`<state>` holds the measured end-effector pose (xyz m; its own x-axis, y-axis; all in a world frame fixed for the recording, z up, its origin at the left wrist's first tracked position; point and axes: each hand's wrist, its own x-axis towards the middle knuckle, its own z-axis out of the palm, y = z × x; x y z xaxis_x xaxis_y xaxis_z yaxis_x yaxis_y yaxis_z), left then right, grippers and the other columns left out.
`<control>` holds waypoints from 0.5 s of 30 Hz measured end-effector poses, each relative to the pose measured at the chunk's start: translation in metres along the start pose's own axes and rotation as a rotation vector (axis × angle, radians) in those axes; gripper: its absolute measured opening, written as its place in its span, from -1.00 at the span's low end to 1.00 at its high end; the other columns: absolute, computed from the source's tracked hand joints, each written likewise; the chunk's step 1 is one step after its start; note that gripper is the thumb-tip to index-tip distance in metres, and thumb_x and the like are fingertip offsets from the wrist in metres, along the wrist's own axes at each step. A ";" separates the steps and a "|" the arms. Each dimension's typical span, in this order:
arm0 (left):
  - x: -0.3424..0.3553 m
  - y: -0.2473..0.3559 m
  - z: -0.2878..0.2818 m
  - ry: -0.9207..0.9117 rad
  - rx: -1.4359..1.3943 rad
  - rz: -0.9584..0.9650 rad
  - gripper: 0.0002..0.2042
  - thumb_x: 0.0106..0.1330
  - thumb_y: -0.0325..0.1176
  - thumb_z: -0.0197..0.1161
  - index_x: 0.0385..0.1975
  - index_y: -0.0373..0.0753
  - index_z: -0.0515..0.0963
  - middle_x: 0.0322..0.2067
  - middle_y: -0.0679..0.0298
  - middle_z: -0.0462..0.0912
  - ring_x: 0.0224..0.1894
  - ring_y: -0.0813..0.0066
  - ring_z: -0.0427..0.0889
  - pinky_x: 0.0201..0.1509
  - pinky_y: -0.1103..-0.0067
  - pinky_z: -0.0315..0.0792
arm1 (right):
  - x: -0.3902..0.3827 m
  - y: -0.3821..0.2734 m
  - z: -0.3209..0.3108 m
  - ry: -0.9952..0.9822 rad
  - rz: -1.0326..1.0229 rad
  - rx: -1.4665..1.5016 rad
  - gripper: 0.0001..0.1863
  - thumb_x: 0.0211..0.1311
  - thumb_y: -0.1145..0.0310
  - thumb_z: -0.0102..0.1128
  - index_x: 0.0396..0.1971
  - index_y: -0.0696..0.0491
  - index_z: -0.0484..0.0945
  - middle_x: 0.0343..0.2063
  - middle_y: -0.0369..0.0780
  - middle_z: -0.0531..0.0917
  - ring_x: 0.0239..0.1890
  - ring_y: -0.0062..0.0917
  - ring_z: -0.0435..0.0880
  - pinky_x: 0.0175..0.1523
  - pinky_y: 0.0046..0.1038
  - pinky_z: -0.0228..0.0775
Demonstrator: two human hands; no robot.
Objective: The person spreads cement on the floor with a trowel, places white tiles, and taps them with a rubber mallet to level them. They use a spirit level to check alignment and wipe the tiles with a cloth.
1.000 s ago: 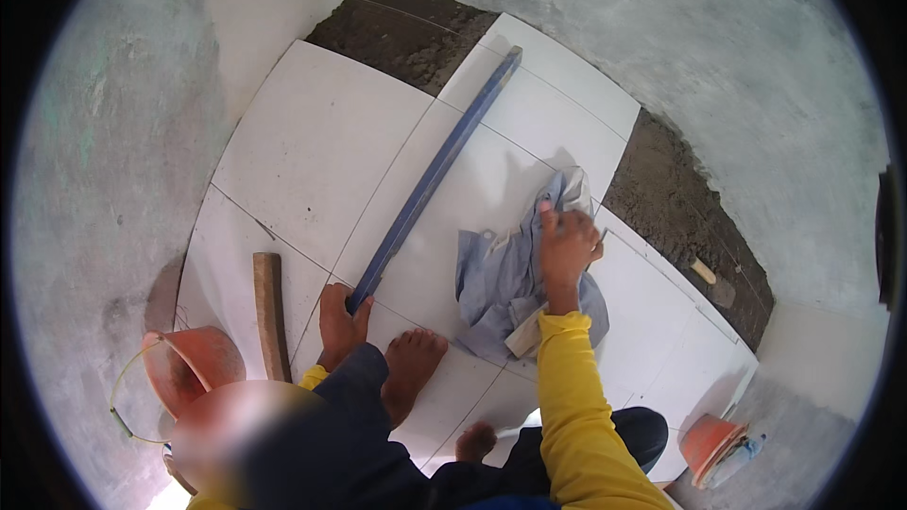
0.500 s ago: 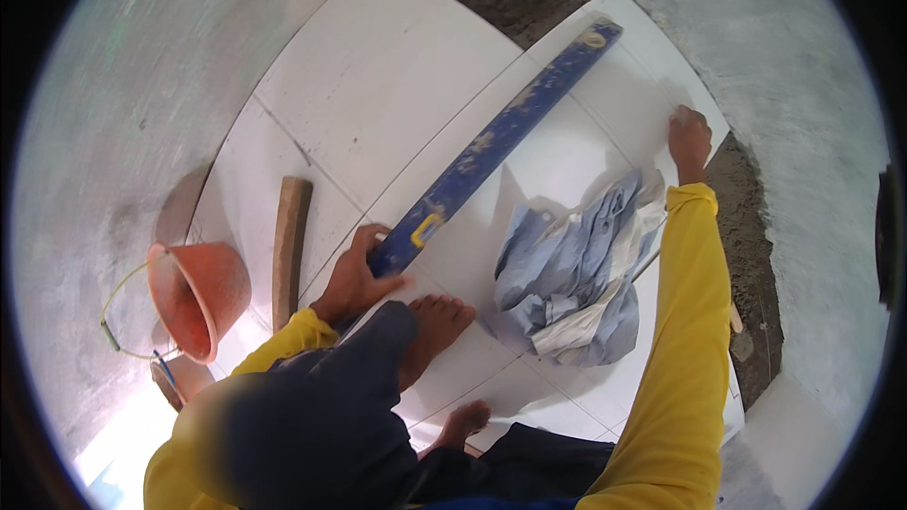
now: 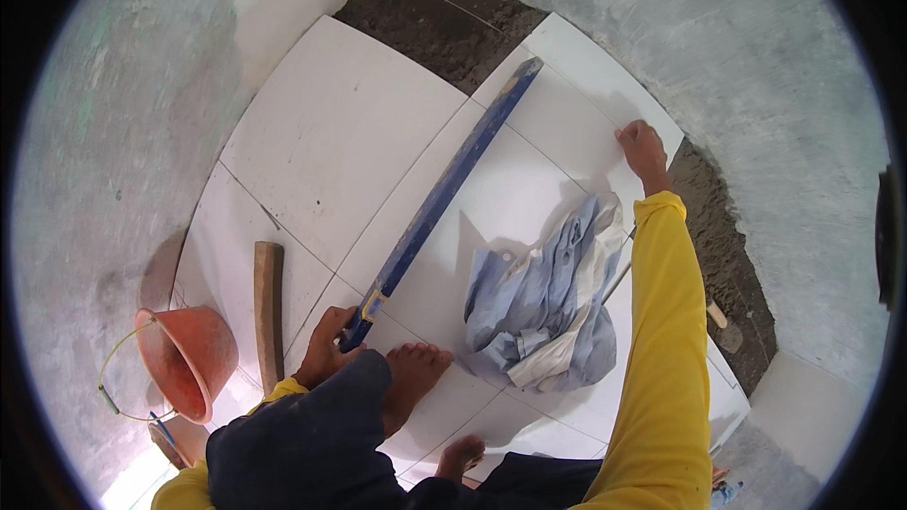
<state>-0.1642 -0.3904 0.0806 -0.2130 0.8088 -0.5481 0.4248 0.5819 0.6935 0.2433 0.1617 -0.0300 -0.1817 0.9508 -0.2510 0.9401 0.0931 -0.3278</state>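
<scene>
While the blue spirit level (image 3: 444, 194) is being held across the white floor tiles (image 3: 331, 132), its narrow edge is being turned upward; the broad face that was showing 0.5 seconds ago is no longer being presented. The level is being kept on a diagonal, its near end beside a bare foot (image 3: 414, 378) and its far end close to a dark, unfinished patch (image 3: 439, 24). That near end is being clasped by the left hand (image 3: 331, 348), its fingers being wrapped narrowly around it. The crumpled grey-blue cloth (image 3: 557, 293), which was being gripped 1 second ago, is now being left untouched, to the right of the level. The right hand (image 3: 644, 153) is being held at a tile near the right-hand strip of dark bed (image 3: 726, 241); its fingers are being folded in narrowly, with no object being shown in them. For the work in hand, it is being suggested, as a judgement, that the level is being steered by 1 hand only and that the cloth is being set aside. Whether the level's lower edge is being pressed flat along its full length cannot be told.
</scene>
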 end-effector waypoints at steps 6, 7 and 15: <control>0.015 -0.011 0.015 0.053 0.065 0.147 -0.42 0.25 -0.54 0.46 0.33 -0.37 0.53 -0.01 0.03 0.61 -0.02 0.18 0.69 0.05 0.46 0.62 | 0.011 0.017 0.015 0.190 -0.072 -0.379 -0.67 0.53 0.10 0.18 0.03 0.04 0.62 -0.09 -0.01 0.78 0.07 -0.05 0.73 0.16 -0.09 0.56; 0.020 -0.010 0.018 0.059 0.080 0.167 -0.41 0.26 -0.55 0.46 0.33 -0.36 0.52 -0.01 0.02 0.61 -0.03 0.18 0.69 0.03 0.46 0.63 | 0.013 0.029 0.013 0.198 -0.047 -0.300 -0.66 0.53 0.10 0.19 0.04 0.05 0.61 -0.13 -0.02 0.79 0.03 -0.04 0.74 0.13 -0.11 0.57; 0.023 -0.011 0.029 0.239 0.238 0.205 -0.50 0.29 -0.49 0.44 0.25 -0.38 0.59 -0.10 0.08 0.54 -0.03 0.13 0.58 0.08 0.36 0.53 | -0.014 -0.030 -0.048 0.250 -0.063 0.120 -0.72 0.49 0.11 0.28 -0.05 -0.01 0.67 -0.36 -0.10 0.76 -0.23 -0.08 0.76 -0.04 -0.11 0.58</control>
<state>-0.1479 -0.3806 0.0469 -0.2899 0.9195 -0.2655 0.6657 0.3930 0.6344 0.2314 0.1599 0.0272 -0.1478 0.9890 0.0013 0.8859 0.1330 -0.4444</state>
